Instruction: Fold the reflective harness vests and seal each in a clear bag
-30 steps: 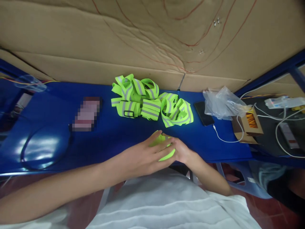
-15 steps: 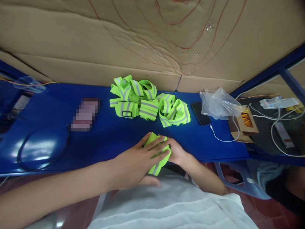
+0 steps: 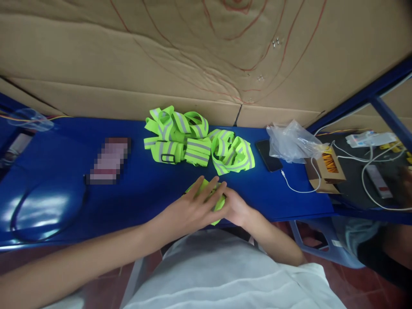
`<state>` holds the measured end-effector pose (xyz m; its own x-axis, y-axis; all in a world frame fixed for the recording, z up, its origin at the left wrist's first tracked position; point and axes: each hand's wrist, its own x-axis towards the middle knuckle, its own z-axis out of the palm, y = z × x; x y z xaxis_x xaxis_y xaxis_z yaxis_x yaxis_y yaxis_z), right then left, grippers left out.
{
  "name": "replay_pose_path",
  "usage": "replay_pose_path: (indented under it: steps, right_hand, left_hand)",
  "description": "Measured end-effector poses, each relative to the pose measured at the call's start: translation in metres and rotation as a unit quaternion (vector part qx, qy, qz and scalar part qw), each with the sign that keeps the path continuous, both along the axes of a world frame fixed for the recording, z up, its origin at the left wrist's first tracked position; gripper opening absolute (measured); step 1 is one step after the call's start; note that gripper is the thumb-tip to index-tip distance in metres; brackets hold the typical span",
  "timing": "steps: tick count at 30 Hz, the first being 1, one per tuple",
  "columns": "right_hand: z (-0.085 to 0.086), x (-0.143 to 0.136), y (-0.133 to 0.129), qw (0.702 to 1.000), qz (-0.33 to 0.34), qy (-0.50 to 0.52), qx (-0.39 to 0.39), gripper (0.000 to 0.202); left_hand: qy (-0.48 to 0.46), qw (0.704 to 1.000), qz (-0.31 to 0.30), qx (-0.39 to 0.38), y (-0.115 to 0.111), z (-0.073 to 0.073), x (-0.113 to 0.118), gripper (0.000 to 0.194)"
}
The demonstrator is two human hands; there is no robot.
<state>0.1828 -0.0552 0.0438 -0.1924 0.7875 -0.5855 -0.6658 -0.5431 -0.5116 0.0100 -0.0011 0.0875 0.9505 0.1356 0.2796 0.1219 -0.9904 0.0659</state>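
ok so there's 1 black phone [image 3: 268, 155] right beside a crumpled clear plastic bag [image 3: 286, 140], a white cable [image 3: 301, 191] looping by a small cardboard box [image 3: 334, 171], and 1 pixelated rectangle [image 3: 109, 161] way over left

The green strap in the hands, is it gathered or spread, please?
Gathered: the strap forms a compact bundle partly under the left hand.

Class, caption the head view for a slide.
Left hand and right hand around a green strap, near more straps on a blue table.
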Motion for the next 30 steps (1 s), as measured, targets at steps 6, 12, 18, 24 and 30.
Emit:
replay_pose_path:
  steps: [6, 12, 18, 24, 30]
  right_hand:
    - [0.015, 0.01, -0.008, 0.993, 0.105, 0.024, 0.042, 0.059]
    - [0.042, 0.12, 0.004, 0.712, -0.046, -0.681, 0.165, 0.049]
    - [0.041, 0.236, 0.082, 0.43, -0.106, -0.892, -0.094, 0.067]
    - [0.028, 0.241, 0.078, 0.405, -0.097, -0.904, -0.102, 0.035]
    - [0.045, 0.14, 0.023, 0.27, -0.172, -0.924, 0.21, 0.03]
  left_hand:
    - [-0.089, 0.994, 0.012, -0.054, 0.006, -0.008, -0.008, 0.054]
    - [-0.401, 0.732, 0.194, -0.515, -0.019, -0.038, -0.013, 0.044]
    - [-0.492, 0.312, 0.258, -0.77, -0.029, -0.064, -0.014, 0.061]
    - [-0.473, 0.257, 0.265, -0.8, -0.016, -0.062, -0.021, 0.053]
    - [-0.404, 0.301, 0.196, -0.841, -0.017, -0.054, -0.01, 0.058]
